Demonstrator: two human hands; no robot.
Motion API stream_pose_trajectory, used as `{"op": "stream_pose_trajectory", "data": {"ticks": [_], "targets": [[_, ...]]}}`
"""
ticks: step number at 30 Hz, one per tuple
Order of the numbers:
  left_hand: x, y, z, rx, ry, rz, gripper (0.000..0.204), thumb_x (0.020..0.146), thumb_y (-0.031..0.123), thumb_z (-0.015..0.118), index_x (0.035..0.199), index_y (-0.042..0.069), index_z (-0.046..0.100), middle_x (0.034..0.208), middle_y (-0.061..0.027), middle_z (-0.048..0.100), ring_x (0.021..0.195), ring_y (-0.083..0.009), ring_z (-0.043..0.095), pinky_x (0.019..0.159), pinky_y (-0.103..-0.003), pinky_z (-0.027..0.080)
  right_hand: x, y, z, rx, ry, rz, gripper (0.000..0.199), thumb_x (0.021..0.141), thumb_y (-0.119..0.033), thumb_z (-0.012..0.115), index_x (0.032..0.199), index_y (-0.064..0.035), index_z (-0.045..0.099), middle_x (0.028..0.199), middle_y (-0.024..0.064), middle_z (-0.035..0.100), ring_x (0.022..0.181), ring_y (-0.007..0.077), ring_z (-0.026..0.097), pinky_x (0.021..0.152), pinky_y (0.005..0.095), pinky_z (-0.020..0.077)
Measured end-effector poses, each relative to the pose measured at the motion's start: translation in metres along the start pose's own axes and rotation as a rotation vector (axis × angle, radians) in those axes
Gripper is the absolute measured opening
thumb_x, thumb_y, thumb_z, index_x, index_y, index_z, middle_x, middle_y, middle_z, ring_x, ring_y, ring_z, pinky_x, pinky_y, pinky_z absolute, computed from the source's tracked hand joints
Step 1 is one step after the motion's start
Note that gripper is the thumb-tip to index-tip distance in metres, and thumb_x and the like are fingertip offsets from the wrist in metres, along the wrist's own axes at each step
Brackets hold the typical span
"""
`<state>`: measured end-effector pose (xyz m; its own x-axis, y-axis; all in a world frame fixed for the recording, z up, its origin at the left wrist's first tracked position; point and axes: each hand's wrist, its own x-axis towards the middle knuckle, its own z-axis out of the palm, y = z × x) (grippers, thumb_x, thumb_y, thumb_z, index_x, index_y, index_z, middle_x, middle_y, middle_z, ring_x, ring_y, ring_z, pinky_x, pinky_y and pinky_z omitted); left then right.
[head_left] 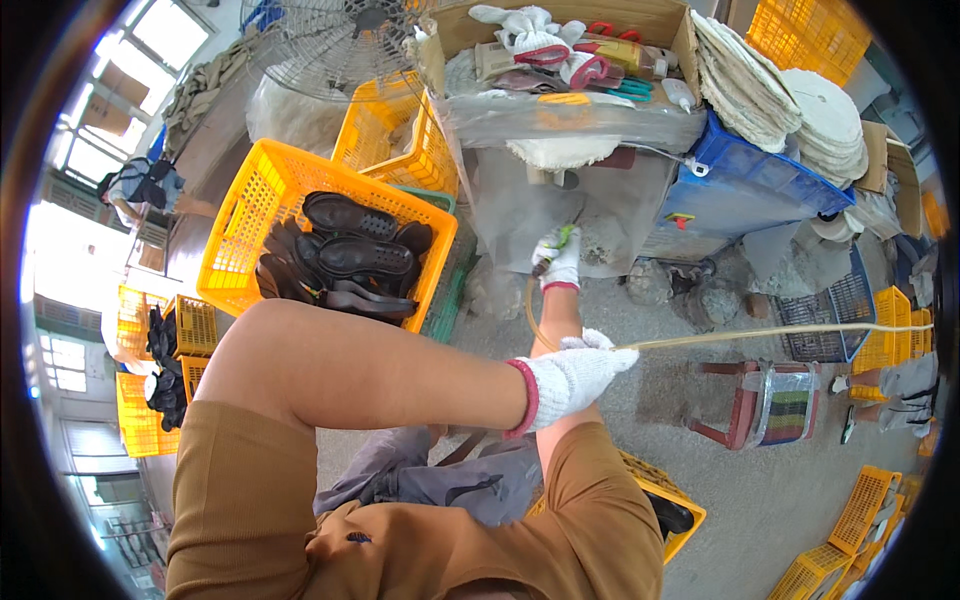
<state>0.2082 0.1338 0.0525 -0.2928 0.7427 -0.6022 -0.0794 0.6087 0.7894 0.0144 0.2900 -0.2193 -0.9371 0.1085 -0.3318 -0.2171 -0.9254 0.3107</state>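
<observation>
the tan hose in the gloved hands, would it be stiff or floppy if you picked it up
Probably floppy: the hose bows in a loop below the right hand. Likely light, since the left hand holds its long span up alone. It looks smooth, so perhaps slippery.

Bare grey floor (pixel 800 480) lay open to the right of the gloved right hand (pixel 558 262), broken only by a red stool (pixel 765 402). A thin hose (pixel 780 332) stretched across that gap. Ahead, a plastic-draped bench (pixel 560 190) blocked the way, with a yellow crate of shoe soles (pixel 250 210) crowding the left.
</observation>
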Motion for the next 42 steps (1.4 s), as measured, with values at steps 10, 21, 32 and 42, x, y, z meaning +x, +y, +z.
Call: {"op": "stream_pose_trajectory", "data": {"ticks": [10,21,32,42], "targets": [[-0.005,0.016,0.013,0.172,-0.12,-0.029,0.035,0.113,0.035,0.044,0.13,0.008,0.059,0.111,-0.0205,0.064,0.099,-0.0369,0.061,0.085,-0.044,0.051,-0.002,0.08,0.024,-0.666,0.04,0.425,0.074,0.1,-0.084,0.045,0.073,-0.0156,0.05,0.056,-0.0028,0.044,0.039,0.0121,0.039,0.034,0.0289,0.0285],[-0.035,0.036,0.037,0.347,-0.176,-0.03,0.037,0.113,0.023,0.042,0.144,0.007,0.056,0.126,-0.0269,0.065,0.118,-0.0453,0.063,0.098,-0.05,0.053,-0.1,0.114,0.053,-2.172,0.369,-0.52,0.059,0.104,-0.061,0.058,0.119,-0.0042,0.062,0.098,0.0235,0.076,0.085,0.0401,0.076,0.068,0.0496,0.0591],[-0.039,0.063,0.038,0.384,-0.289,0.322,0.032,0.11,0.01,0.05,0.138,0.001,0.061,0.121,-0.0252,0.071,0.108,-0.0413,0.069,0.093,-0.044,0.055,-0.22,-0.048,0.048,-2.516,1.122,-0.194,0.042,0.11,-0.034,0.041,0.136,-0.0068,0.06,0.123,0.0308,0.074,0.118,0.0475,0.072,0.101,0.0558,0.0561],[-0.037,0.047,0.039,0.391,-0.237,0.371,0.036,0.105,0.007,0.052,0.139,0.003,0.062,0.108,-0.021,0.068,0.094,-0.0355,0.064,0.085,-0.042,0.052,-0.176,-0.014,-0.007,-2.643,0.678,-0.05,0.045,0.109,-0.042,0.05,0.12,-0.0033,0.07,0.106,0.0244,0.077,0.094,0.0441,0.076,0.081,0.057,0.0603]]}}
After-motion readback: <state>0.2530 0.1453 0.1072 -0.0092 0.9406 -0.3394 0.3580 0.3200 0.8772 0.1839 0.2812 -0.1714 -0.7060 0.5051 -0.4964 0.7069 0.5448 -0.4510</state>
